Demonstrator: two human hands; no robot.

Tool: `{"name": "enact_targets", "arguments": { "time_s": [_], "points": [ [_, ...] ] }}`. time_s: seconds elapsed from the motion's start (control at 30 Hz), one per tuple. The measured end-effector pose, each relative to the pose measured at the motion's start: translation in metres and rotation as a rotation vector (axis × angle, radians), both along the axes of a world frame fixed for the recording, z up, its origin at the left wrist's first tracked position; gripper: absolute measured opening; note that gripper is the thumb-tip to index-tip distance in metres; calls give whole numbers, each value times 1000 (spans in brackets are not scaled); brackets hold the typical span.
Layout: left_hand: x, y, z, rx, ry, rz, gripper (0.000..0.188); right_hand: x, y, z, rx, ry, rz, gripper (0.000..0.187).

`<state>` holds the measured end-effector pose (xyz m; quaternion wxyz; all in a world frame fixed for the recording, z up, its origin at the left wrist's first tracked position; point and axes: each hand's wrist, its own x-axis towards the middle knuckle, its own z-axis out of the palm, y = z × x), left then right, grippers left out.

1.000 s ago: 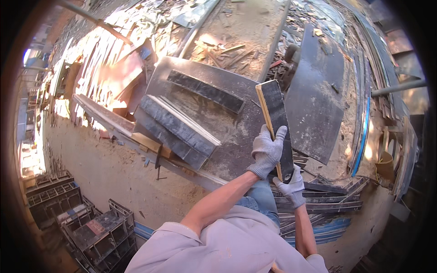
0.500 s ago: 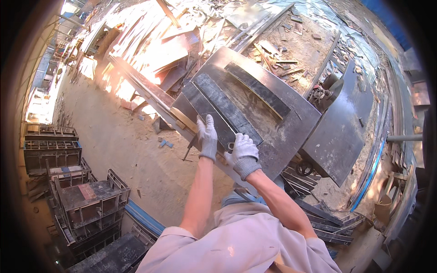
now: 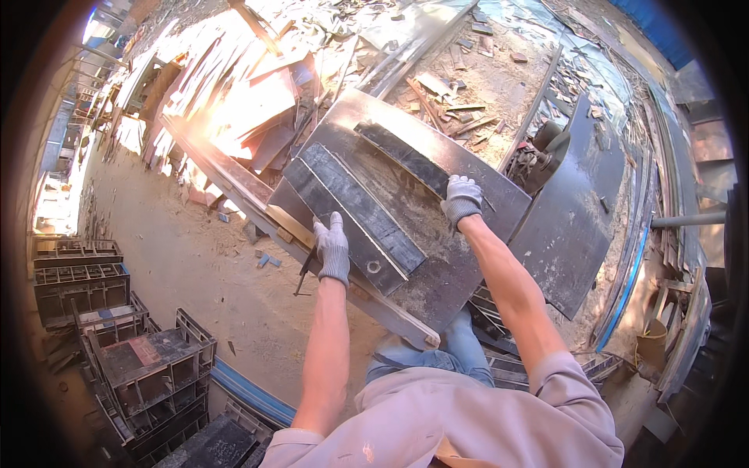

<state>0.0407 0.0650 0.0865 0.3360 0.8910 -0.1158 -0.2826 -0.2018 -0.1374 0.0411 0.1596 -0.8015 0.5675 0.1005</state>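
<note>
My left hand (image 3: 333,251), in a white knit glove with a grey cuff, rests at the left edge of a dark board (image 3: 335,214), its thumb and forefinger apart. This board has a round hole near its near end. Beside it lies a second, narrower dark board (image 3: 363,207). Farther right, my gloved right hand (image 3: 462,199) has its fingers curled over the near end of a narrow dark strip (image 3: 402,156). All of these lie on a dusty metal table (image 3: 445,288).
A long wooden rail (image 3: 367,300) runs along the table's left side, with a clamp (image 3: 304,273) there. Scrap wood (image 3: 265,93) is heaped beyond. A second dark tabletop (image 3: 581,226) and machine parts (image 3: 542,156) stand right. Stacked metal-framed panels (image 3: 156,359) are at lower left.
My right hand has moved from the holed board's near end, right and away from me, to the narrow strip. My left hand stays by the board's left edge. The view has shifted slightly.
</note>
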Motion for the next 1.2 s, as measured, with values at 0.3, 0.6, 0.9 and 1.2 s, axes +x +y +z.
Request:
{"name": "enact_targets", "arguments": {
  "time_s": [0.3,0.6,0.9,1.2],
  "points": [
    [-117,-61,69,-742,302,-55,100,-104,74,84,840,-901,-472,75],
    [-283,-74,86,-593,1129,-236,28,-228,273,131,439,-738,-574,92],
    [-341,-33,105,-654,1623,-602,32,-253,347,144,6,-717,-670,125],
    [-380,-55,62,-502,2000,-502,81,-247,320,172,248,-365,-968,89]
  ]
}}
